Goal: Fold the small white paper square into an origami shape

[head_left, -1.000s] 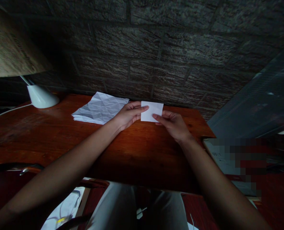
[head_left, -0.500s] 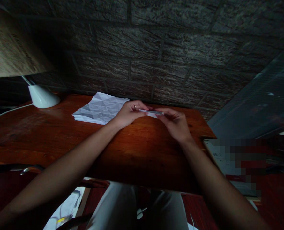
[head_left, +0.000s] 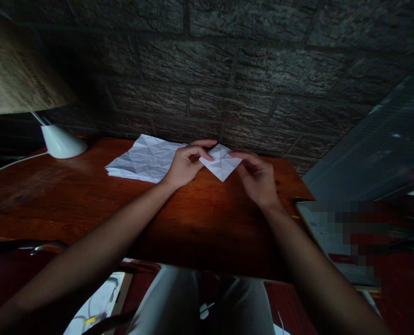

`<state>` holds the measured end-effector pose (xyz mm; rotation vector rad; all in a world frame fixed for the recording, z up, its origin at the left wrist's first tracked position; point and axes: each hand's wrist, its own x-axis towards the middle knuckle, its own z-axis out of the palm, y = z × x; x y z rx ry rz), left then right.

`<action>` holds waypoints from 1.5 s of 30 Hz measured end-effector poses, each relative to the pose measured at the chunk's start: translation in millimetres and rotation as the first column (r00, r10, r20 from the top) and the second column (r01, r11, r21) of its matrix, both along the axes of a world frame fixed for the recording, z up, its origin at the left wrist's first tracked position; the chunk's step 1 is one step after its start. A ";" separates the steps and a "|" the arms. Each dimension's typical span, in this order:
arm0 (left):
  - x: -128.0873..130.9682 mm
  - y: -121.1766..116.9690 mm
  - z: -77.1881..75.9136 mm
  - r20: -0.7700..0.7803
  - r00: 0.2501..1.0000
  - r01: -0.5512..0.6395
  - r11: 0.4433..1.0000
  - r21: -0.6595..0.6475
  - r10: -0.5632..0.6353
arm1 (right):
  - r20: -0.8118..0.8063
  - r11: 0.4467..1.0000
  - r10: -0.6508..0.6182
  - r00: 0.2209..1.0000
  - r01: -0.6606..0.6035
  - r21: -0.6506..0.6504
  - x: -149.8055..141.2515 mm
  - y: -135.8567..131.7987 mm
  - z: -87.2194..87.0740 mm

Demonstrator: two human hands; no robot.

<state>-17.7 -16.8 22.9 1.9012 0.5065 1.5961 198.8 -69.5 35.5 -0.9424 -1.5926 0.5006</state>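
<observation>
A small white folded paper square, creased across its face, is held just above the far part of a reddish wooden desk. It is turned like a diamond, one corner pointing at me. My left hand pinches its left corner between thumb and fingers. My right hand pinches its right corner. Both hands are closed on the paper.
A stack of crumpled white sheets lies left of my hands by the brick wall. A white lamp base with a shade stands at far left. A blurred-out object lies at the right. My lap shows below the desk edge.
The paper lay flat under my fingers, then I lifted it edge-on and turned it over. Now its creased face shows, rotated to a diamond.
</observation>
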 end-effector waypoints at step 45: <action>3.0 -6.2 6.7 -0.027 0.982 0.145 0.838 -0.527 -0.187 | -0.225 0.957 0.015 0.974 -0.080 -0.281 -3.9 2.3 0.9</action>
